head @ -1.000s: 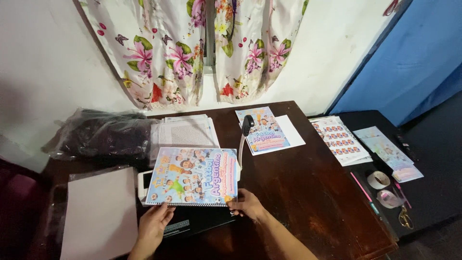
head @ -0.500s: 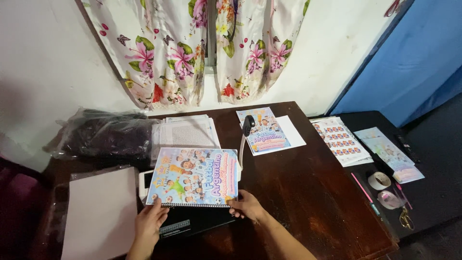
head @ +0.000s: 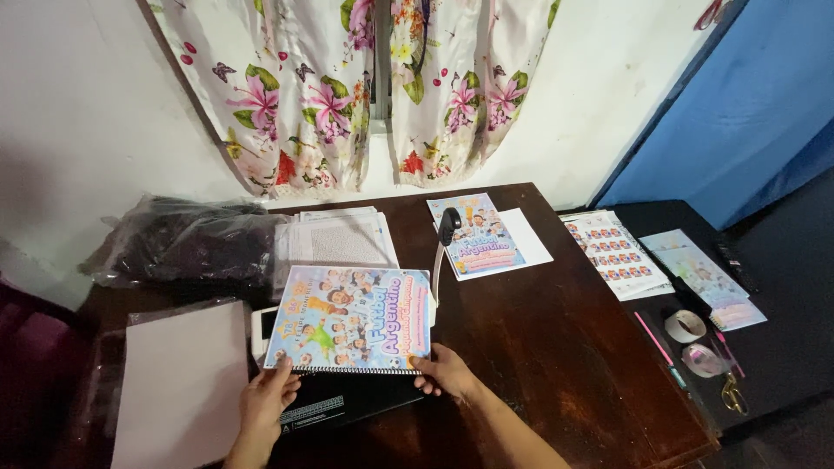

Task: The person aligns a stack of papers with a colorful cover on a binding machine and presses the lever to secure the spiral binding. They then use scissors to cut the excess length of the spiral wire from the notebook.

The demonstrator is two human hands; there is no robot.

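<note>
The light is soft and rather dim, coming from above and from the front, where the white wall [head: 78, 130] is the brightest part. The dark brown wooden surface [head: 556, 347] shows a weak glare near its middle. The left lower corner falls into deep shadow, and the clear plastic bag with dark contents [head: 187, 243] is hard to read there. A dull shadow lies under the flowered curtain [head: 295, 95]. The wide lens bends straight lines at the edges, as the blue wall [head: 738, 113] leans. The focus is fair everywhere; small print looks soft.

Glossy paper booklet [head: 352, 320], polished dark wood table [head: 556, 347], floral cloth curtain [head: 347, 87]
</note>
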